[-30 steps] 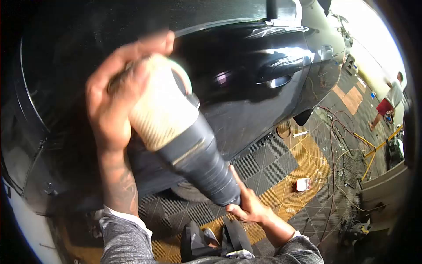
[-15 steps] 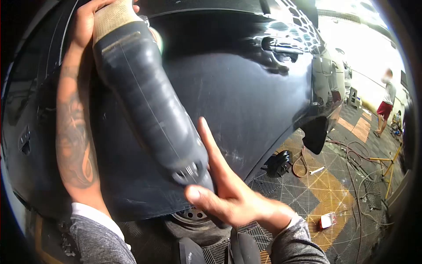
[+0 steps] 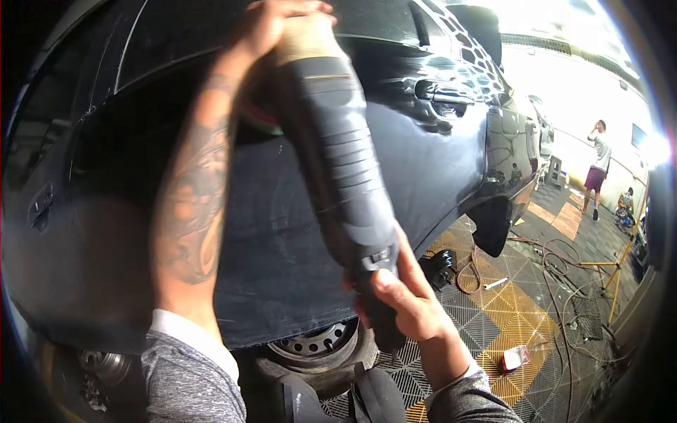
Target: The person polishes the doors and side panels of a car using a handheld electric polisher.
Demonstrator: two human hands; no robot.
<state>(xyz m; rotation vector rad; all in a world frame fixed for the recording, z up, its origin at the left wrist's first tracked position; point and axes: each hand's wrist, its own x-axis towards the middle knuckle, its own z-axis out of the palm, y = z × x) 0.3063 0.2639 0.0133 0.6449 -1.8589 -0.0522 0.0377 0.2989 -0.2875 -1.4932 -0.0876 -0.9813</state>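
Note:
A long black power polisher (image 3: 345,151) with a tan covering on its head slants across the middle of the view. At the top, my left hand (image 3: 271,25) is wrapped over the covered head. My right hand (image 3: 412,303) grips the rear of the tool, its thumb near the switch. Behind the tool is the dark door panel (image 3: 268,247) of a car, with bright reflections by the door handle (image 3: 451,95). Part of a round pad shows beneath the head, blurred; whether it touches the panel cannot be made out.
A wheel (image 3: 317,345) sits low under the car. Hoses (image 3: 553,282), a red and white box (image 3: 515,358) and a yellow stand (image 3: 615,271) are on the tiled floor (image 3: 486,324) at right. Another person (image 3: 599,158) is in the background.
The polisher and my left hand have moved right. My right hand has closed round the tool's rear end, where before its fingers were spread. The person in the background has shifted left.

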